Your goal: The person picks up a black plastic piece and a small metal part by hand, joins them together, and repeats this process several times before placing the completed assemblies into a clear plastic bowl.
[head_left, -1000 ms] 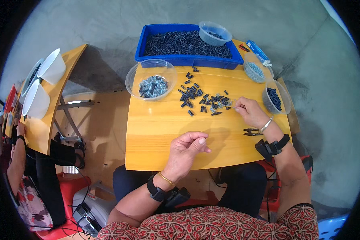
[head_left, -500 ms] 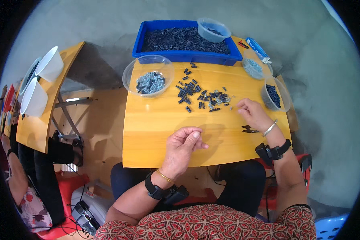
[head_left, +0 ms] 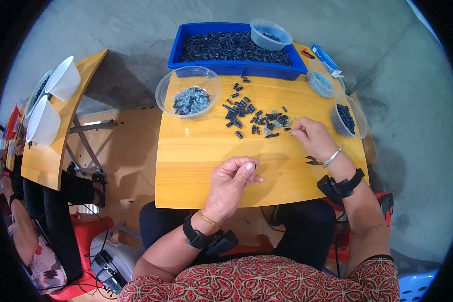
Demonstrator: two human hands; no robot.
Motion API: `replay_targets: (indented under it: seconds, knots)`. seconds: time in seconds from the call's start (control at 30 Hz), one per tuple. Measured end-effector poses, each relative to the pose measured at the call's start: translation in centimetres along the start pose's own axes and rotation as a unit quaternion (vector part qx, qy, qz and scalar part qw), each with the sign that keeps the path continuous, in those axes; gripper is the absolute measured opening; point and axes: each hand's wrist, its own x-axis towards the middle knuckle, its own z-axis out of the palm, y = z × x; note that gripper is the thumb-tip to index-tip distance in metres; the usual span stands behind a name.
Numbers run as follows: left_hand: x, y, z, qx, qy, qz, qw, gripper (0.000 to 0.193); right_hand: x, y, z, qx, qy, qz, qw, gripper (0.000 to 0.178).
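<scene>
Pieces (head_left: 272, 121), black and clear, are spread just left of the right grip (head_left: 314, 137); they are judged light, stiff, slippery, best pinched by the edges. Whether this or the left grip (head_left: 230, 181) is clenched on something cannot be told.

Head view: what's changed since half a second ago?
Right hand moved left, fingertips now by the right edge of the pile of black and clear parts; whether it has taken one is too small to tell. Unchanged: left hand near the table's front edge, thumb drawn to fingers; blue tray in place.
</scene>
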Motion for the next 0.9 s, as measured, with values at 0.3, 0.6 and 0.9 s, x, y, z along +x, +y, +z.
replay_targets:
  seconds: [0.3,0.6,0.9]
  knots:
    - [-0.2,0.2,0.1,0.031,-0.009,-0.005,0.999,0.015,0.7,-1.0,0.0,-0.14,-0.055,-0.03,0.988,0.011]
    - [-0.5,0.3,0.0,0.074,-0.039,-0.002,0.996,0.014,8.3,-10.9,-1.9,0.077,0.102,-0.144,0.981,0.012]
    - [-0.5,0.6,0.1,0.067,-0.04,-0.011,0.997,0.013,4.9,-4.1,-1.1,0.032,0.059,-0.042,0.997,0.003]
